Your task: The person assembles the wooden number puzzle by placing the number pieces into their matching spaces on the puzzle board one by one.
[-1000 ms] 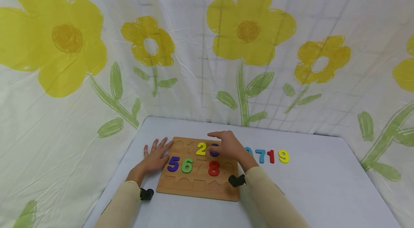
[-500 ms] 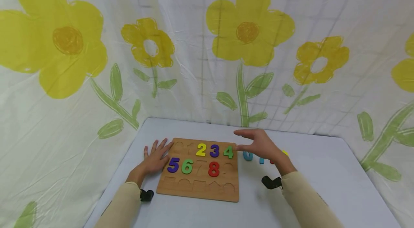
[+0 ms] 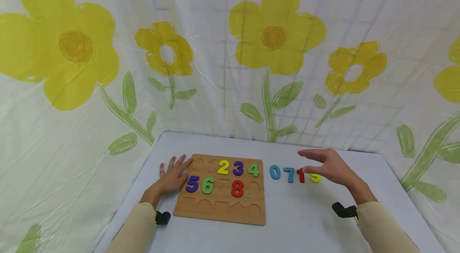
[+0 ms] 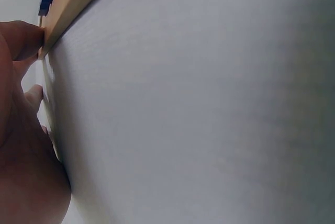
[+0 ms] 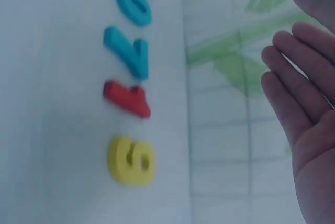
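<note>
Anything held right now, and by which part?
Nothing is held: the right hand is empty; the left hand merely touches the left edge of the rectangular brown wooden board.

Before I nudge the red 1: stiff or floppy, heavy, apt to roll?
The red 1 looks like a thick, solid-edged piece, so probably stiff. It is small beside the right hand, so likely light. It lies flat on the table, so a push should slide it rather than roll it.

board (image 3: 223, 216): smooth wood | numerals (image 3: 237, 188): smooth, satin | tabletop (image 3: 305, 217): matt | backdrop (image 3: 208, 101): creased, cloth-like | sleeves (image 3: 134, 225): matt cloth
</note>
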`<state>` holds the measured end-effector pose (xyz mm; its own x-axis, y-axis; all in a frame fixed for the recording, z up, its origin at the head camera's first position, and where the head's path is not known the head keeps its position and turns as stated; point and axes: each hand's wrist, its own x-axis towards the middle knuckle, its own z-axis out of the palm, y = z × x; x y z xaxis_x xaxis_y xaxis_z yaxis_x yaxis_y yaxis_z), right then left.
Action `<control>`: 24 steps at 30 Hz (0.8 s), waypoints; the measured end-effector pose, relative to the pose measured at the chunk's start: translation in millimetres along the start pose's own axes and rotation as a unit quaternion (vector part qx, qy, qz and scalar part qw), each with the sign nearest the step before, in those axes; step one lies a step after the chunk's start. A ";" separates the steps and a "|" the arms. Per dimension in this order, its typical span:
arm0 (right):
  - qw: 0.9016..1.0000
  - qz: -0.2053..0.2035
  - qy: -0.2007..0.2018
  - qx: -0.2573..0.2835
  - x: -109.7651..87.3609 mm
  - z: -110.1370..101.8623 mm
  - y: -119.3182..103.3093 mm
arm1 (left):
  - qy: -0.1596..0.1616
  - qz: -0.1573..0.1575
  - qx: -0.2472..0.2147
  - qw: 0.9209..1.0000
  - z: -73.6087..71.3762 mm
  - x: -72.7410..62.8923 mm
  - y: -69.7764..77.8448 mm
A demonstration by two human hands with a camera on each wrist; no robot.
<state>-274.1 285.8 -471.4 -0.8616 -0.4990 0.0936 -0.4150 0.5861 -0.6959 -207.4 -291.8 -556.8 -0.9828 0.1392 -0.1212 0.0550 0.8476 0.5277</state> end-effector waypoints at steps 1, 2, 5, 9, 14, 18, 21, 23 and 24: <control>1.000 0.007 0.000 -0.002 -4.6 -3.4 3.9 | -0.001 0.000 0.000 1.000 0.2 0.2 -0.4; 1.000 0.013 0.002 -0.007 -9.0 -6.7 8.1 | -0.001 0.000 0.000 1.000 0.4 0.3 -1.0; 0.999 0.035 0.008 -0.006 -22.4 -16.3 18.3 | -0.002 0.003 -0.003 1.000 0.4 0.8 -1.9; 0.999 0.048 0.018 -0.005 -37.8 -27.3 30.6 | -0.005 0.003 -0.003 1.000 0.2 1.3 -2.7; 0.998 0.062 0.030 -0.011 -50.3 -34.1 45.8 | -0.003 0.004 0.000 1.000 1.0 1.7 -5.2; 0.997 0.074 0.038 -0.004 -54.0 -32.2 58.7 | 0.006 0.012 -0.006 1.000 1.9 1.6 -7.2; 0.996 0.080 0.043 0.004 -54.3 -27.2 67.7 | 0.006 0.015 -0.005 1.000 2.2 2.2 -8.2; 0.996 0.083 0.046 0.002 -53.9 -23.0 73.0 | 0.002 0.012 -0.003 1.000 2.4 3.1 -8.2; 0.995 0.085 0.045 0.001 -53.7 -20.8 75.4 | -0.001 0.011 -0.001 1.000 2.4 3.6 -8.1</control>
<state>-265.3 370.0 -514.0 -0.9422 -0.3328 0.0377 -0.2602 0.6565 -0.7081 -211.0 -296.8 -563.6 -0.9811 0.1592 -0.1100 0.0770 0.8429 0.5325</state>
